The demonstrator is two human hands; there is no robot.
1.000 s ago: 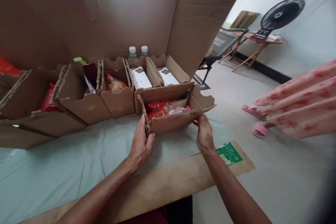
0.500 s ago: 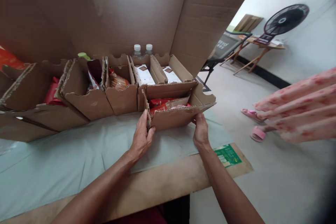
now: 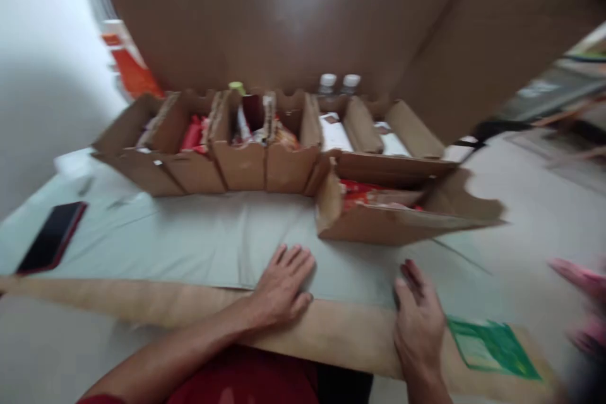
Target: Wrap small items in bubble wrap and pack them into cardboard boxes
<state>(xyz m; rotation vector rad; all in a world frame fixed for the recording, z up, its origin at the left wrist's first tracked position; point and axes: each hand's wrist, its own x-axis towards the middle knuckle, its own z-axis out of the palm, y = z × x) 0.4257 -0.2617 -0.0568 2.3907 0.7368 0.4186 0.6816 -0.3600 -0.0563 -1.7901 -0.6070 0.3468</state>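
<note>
An open cardboard box (image 3: 379, 226) with red packets (image 3: 360, 192) inside stands crosswise on the pale green cloth (image 3: 199, 233). My left hand (image 3: 284, 284) lies palm down near the table's front edge, fingers stretched out, holding nothing. In front of the box my right hand (image 3: 419, 309) is held on its side, fingers apart and slightly bent, with nothing in it. Both hands are clear of the box. Behind it, two cardboard compartments hold white boxes (image 3: 335, 132). The picture is blurred by motion.
A row of cardboard compartments (image 3: 243, 167) with packets stands along the back, before a tall cardboard panel (image 3: 284, 19). A phone (image 3: 53, 237) lies at the left. Two white-capped bottles (image 3: 327, 83) and an orange container (image 3: 135, 72) are behind. Pink slippers (image 3: 580, 276) show on the floor at right.
Both hands have let go of the box with the red packets and drawn back towards the table's front edge. The view has swung left, bringing the phone into sight.
</note>
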